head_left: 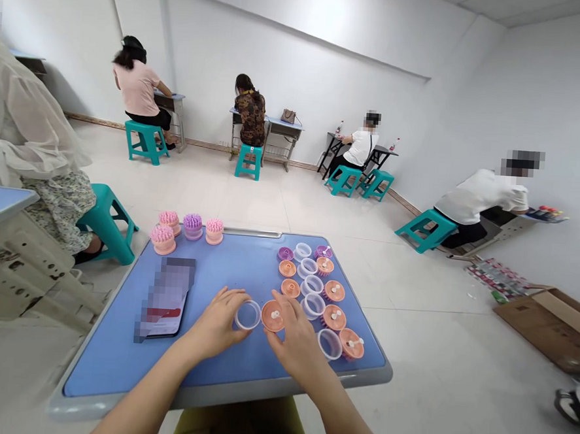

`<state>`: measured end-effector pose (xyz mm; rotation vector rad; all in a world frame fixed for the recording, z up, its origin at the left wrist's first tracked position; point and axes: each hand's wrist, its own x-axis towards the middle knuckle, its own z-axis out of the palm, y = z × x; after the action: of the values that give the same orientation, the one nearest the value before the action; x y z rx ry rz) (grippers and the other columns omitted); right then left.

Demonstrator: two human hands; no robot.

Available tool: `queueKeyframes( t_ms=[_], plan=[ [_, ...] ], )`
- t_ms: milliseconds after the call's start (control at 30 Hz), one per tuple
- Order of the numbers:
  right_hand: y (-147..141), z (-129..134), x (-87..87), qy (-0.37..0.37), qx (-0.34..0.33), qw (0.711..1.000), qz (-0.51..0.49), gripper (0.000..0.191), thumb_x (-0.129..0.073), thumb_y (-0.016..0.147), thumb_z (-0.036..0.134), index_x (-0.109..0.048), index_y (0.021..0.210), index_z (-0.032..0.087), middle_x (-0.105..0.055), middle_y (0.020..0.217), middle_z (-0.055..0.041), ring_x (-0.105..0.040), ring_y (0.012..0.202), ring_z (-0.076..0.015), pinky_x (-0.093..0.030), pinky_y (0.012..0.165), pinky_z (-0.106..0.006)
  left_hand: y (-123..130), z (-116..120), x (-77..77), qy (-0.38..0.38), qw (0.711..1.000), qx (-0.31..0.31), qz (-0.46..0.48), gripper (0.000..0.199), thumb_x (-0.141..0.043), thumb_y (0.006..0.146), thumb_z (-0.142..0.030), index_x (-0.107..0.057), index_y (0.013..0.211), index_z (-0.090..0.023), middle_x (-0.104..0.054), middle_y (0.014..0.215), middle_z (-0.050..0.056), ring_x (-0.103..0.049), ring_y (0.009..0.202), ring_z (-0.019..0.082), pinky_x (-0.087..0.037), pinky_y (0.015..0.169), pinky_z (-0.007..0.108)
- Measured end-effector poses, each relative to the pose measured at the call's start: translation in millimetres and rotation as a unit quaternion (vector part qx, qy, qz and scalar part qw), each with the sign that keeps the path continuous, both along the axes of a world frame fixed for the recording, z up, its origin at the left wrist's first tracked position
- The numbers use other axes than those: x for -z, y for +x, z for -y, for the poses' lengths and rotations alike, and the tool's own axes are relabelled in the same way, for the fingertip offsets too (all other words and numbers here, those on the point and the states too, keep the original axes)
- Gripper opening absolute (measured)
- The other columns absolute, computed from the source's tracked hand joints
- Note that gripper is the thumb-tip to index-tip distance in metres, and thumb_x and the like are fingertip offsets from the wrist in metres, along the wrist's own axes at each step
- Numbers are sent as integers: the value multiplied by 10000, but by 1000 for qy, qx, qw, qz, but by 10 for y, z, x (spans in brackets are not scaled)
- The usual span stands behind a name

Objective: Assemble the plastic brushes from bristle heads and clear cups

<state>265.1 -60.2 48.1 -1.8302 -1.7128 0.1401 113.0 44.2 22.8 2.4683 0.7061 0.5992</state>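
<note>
My left hand (222, 321) holds a clear plastic cup (248, 314) by its side, fingers curved round it, over the middle of the blue desk (228, 265). Just right of the cup, my right hand (290, 328) grips an orange round part (273, 315) with a small white piece at its centre. The two held items are close side by side. To the right stand several clear cups (313, 305) in a column. Beyond them are several orange parts (333, 317) with white pieces, and a purple one (324, 252). More orange caps (290, 288) and a purple cap (285, 254) lie left of the cups.
Pink brushes (163, 239) and a purple brush (192, 226) stand at the desk's back left. A phone (170, 298) lies left of my hands. Several people sit at other desks on green stools (249, 161). A cardboard box (548, 328) is on the floor at right.
</note>
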Motion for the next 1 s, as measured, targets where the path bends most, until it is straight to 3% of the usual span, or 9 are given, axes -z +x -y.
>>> queueKeyframes(
  t_ms=[133, 300, 467, 600, 833, 1000],
  plan=[
    [-30, -13, -6, 16, -12, 1000, -13, 575, -560, 700, 157, -373, 1238, 235, -538, 1132, -93, -493, 1071, -261, -457, 846, -436, -11, 7, -49, -15, 999, -7, 38, 388, -592, 681, -206, -477, 1051, -187, -570, 1101, 95, -501, 1065, 234, -371, 939, 440],
    [-41, -29, 22, 43, 17, 997, -61, 599, -651, 666, 280, -392, 1204, 234, -561, 1115, -93, -524, 1042, -269, -450, 846, -432, -36, 56, -201, -103, 993, -10, 57, 381, -586, 688, -202, -475, 1052, -216, -580, 1037, 58, -566, 922, 205, -489, 738, 329],
    [-34, -44, 0, 68, 53, 990, -112, 587, -700, 599, 385, -451, 1099, 204, -593, 1035, -87, -563, 966, -257, -472, 794, -391, -47, 80, -257, -139, 987, 6, 78, 331, -574, 678, -188, -502, 1000, -218, -572, 961, 40, -559, 840, 180, -486, 601, 254],
    [-20, -46, -58, 55, 33, 991, -114, 486, -708, 593, 397, -499, 985, 203, -618, 962, -68, -566, 932, -246, -464, 797, -386, -51, 85, -306, -155, 983, 18, 98, 312, -571, 679, -185, -517, 984, -218, -537, 958, 50, -524, 873, 183, -472, 537, 214],
    [-16, -14, -122, 27, 5, 992, -127, 548, -635, 685, 278, -397, 1174, 209, -583, 1113, -82, -551, 1027, -230, -459, 845, -371, -74, 74, -285, -199, 974, 40, 103, 415, -593, 716, -295, -483, 1114, -261, -473, 1043, 61, -509, 878, 179, -483, 522, 211],
    [22, -8, -168, 6, 22, 993, -115, 500, -685, 618, 273, -463, 1063, 221, -603, 1049, -54, -584, 940, -229, -478, 792, -378, -80, 53, -225, -194, 976, 35, 95, 492, -607, 712, -305, -451, 1179, -293, -457, 991, 43, -504, 813, 154, -477, 521, 209]
  ],
)
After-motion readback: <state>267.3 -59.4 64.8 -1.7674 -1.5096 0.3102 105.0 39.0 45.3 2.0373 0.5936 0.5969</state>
